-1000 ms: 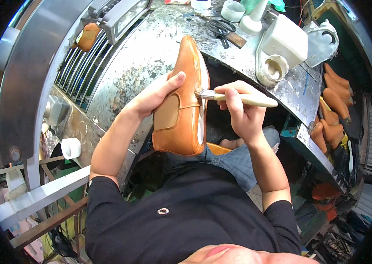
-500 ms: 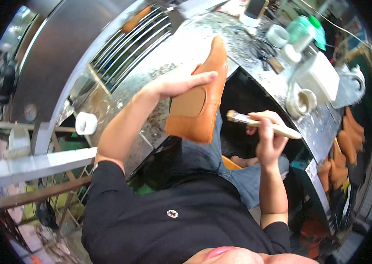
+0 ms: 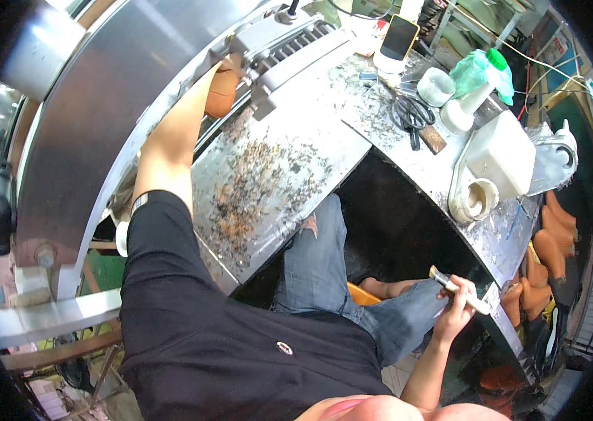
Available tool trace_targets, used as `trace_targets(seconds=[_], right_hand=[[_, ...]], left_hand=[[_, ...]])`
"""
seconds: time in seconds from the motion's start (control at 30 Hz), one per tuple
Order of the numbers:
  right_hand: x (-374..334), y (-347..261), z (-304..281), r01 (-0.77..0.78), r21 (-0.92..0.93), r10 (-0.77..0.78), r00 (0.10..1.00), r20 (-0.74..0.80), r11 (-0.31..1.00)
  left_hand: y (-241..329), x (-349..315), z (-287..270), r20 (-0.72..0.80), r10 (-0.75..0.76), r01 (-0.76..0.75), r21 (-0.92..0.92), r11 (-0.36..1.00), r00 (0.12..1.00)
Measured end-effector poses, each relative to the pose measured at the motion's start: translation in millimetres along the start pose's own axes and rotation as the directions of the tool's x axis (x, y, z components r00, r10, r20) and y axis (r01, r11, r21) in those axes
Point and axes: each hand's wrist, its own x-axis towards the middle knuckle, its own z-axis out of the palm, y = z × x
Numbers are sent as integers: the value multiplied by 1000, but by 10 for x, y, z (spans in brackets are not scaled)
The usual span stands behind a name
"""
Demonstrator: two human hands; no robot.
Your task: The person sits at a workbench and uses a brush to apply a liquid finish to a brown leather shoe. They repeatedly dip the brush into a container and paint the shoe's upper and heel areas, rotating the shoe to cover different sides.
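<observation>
My left arm stretches up and left beneath the curved edge of a metal machine [image 3: 110, 91]. My left hand [image 3: 228, 64] is at its opening, mostly hidden and blurred, so its grip does not show. Right below it, a rounded tan leather boot part [image 3: 221, 95] shows above the metal bars of a rack; the rest of that boot is out of sight. Low on the right, over my knee, my right hand [image 3: 456, 307] is closed round a brush [image 3: 477, 303] with a pale handle. Its bristles point up and to the left.
A spattered metal worktop [image 3: 261, 189] lies in front of me. On the right-hand bench [image 3: 430, 172] are scissors [image 3: 412, 112], a phone [image 3: 399, 38], a white container [image 3: 503, 154] and a round pot [image 3: 477, 200]. Several tan boots [image 3: 549, 242] lie at far right. A grey finned fixture [image 3: 289, 59] overhangs the worktop.
My left hand has gone from over my lap to the machine's opening, with the tan boot no longer in full view. My right hand has moved lower and rightward, still holding the brush.
</observation>
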Motion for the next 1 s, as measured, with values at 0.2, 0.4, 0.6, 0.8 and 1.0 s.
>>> trace_targets(seconds=[0.2, 0.4, 0.6, 0.8, 1.0], right_hand=[[-210, 70, -153, -98, -67, 88, 986, -144, 993], [-233, 26, -229, -62, -141, 40, 988, -151, 988], [-130, 85, -367, 112, -290, -137, 988, -67, 950], [-88, 35, -181, 350, -223, -348, 936, 48, 910], [-50, 43, -204, 515, -201, -522, 853, 18, 833]], left_hand=[[-106, 508, 407, -71, -150, 142, -105, 984, 986], [-62, 620, 634, -208, -208, 156, -242, 958, 956], [124, -44, 740, -507, -163, -32, -355, 934, 846], [1320, -1490, 863, -309, 219, -315, -307, 898, 925], [1950, -3175, 707, -516, 486, -687, -666, 291, 705]])
